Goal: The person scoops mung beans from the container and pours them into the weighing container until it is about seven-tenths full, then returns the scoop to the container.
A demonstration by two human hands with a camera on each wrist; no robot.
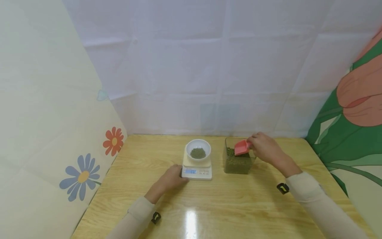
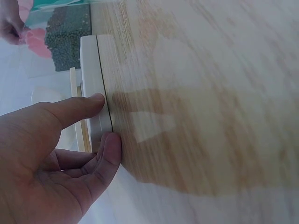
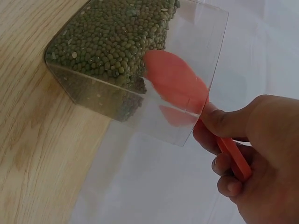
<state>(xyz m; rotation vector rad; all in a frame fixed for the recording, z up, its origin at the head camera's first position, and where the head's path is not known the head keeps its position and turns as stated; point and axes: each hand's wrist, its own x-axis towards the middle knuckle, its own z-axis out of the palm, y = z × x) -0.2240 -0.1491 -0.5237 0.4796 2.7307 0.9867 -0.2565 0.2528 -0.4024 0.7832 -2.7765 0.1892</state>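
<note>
My left hand (image 1: 173, 177) holds the left front corner of a white kitchen scale (image 1: 205, 173), thumb along its front edge and fingers curled at its side (image 2: 110, 154). On the scale's platform stands a white bowl (image 1: 206, 143) with a small heap of mung beans (image 1: 198, 153). My right hand (image 1: 266, 148) grips the handle of a red scoop (image 3: 175, 77). The scoop's blade reaches inside a clear plastic box (image 3: 217, 42) of mung beans (image 3: 112, 44), its tip right at the beans. The scale's display is lit.
All of this stands on a wood-grain table (image 1: 232, 205). A white sheet (image 1: 185, 66) hangs behind it. Flower-printed panels (image 1: 38, 132) rise at both sides. Black straps (image 1: 283, 188) show near each wrist.
</note>
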